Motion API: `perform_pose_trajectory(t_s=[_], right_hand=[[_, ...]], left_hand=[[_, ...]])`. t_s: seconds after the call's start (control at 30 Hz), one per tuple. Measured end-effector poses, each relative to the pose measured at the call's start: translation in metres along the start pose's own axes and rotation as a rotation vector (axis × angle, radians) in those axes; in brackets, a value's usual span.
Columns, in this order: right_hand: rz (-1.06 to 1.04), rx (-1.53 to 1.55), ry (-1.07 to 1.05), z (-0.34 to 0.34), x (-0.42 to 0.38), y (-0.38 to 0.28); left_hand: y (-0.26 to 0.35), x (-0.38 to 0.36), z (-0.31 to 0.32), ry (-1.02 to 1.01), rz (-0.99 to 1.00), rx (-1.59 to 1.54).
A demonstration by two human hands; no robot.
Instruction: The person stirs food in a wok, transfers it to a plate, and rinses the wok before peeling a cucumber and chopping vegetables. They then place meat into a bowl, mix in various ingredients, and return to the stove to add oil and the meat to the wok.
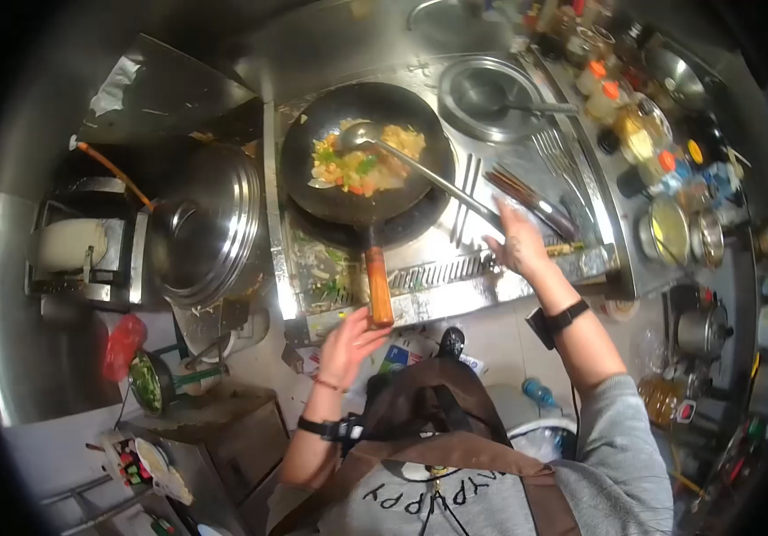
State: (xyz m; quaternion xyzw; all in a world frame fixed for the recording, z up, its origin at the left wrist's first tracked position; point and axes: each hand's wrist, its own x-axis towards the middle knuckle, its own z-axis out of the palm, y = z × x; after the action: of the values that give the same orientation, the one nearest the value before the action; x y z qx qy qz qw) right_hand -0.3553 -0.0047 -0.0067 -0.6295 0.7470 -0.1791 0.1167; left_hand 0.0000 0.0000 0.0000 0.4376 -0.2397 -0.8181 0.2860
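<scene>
A black wok (419,183) sits on the stove burner, holding stir-fried food (368,163) in yellow, green and orange pieces. Its wooden handle (378,286) points toward me. My left hand (351,344) is just below the handle's end, fingers spread, not gripping it. My right hand (518,243) grips the long metal handle of a ladle (361,136), whose bowl rests on the food in the wok.
A large domed steel lid (209,223) covers a pot to the left. A steel bowl with a spoon (484,94) stands behind the wok. Sauce bottles and seasoning tins (661,179) crowd the right shelf. Chopsticks (531,198) lie beside the burner.
</scene>
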Motion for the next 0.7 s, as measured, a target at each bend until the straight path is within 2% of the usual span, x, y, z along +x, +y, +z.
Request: perform_pose_trajectory(t_s=[0.03, 0.07, 0.1, 0.13, 0.17, 0.23, 0.27, 0.4, 0.5, 0.53, 0.57, 0.63, 0.67, 0.7], right_hand=[[-0.002, 0.019, -0.17, 0.017, 0.001, -0.007], [-0.09, 0.444, -0.226, 0.033, -0.009, -0.011], [-0.115, 0.291, -0.25, -0.004, 0.001, 0.0], [-0.145, 0.139, -0.273, -0.049, 0.012, 0.007], [-0.163, 0.142, -0.231, -0.056, -0.006, -0.001], [-0.069, 0.052, -0.279, -0.094, -0.039, -0.015], [-0.02, 0.039, -0.332, -0.107, -0.046, -0.02], [-0.046, -0.139, -0.239, -0.061, -0.021, -0.01], [-0.035, 0.185, -0.254, -0.068, 0.017, -0.028], [-0.042, 0.174, -0.239, -0.064, 0.017, -0.03], [0.028, 0.247, -0.141, -0.051, 0.006, -0.029], [0.104, 0.316, 0.021, -0.011, -0.008, -0.032], [0.202, 0.329, -0.067, -0.002, -0.003, -0.056], [0.277, 0.378, -0.252, 0.007, 0.004, -0.072]], left_hand=[[-0.002, -0.006, 0.01, -0.017, 0.0, -0.056], [-0.003, -0.015, 0.016, 0.019, 0.009, -0.048], [-0.026, 0.073, 0.071, -0.085, 0.042, -0.197], [-0.02, 0.069, 0.066, -0.02, 0.022, -0.21], [-0.014, 0.062, 0.053, 0.013, 0.027, -0.201], [-0.013, 0.055, 0.031, -0.073, -0.054, -0.274], [-0.008, 0.053, 0.039, -0.052, -0.055, -0.269], [-0.009, 0.054, 0.038, -0.168, 0.002, -0.199], [0.009, 0.039, 0.035, -0.202, 0.023, -0.193], [0.017, 0.036, 0.03, -0.264, 0.01, -0.281], [0.02, 0.04, 0.024, -0.272, 0.016, -0.284], [0.018, 0.058, 0.014, -0.42, -0.235, -0.766], [0.019, 0.074, 0.013, -0.5, -0.309, -0.908], [0.022, 0.077, 0.017, -0.519, -0.297, -0.918]])
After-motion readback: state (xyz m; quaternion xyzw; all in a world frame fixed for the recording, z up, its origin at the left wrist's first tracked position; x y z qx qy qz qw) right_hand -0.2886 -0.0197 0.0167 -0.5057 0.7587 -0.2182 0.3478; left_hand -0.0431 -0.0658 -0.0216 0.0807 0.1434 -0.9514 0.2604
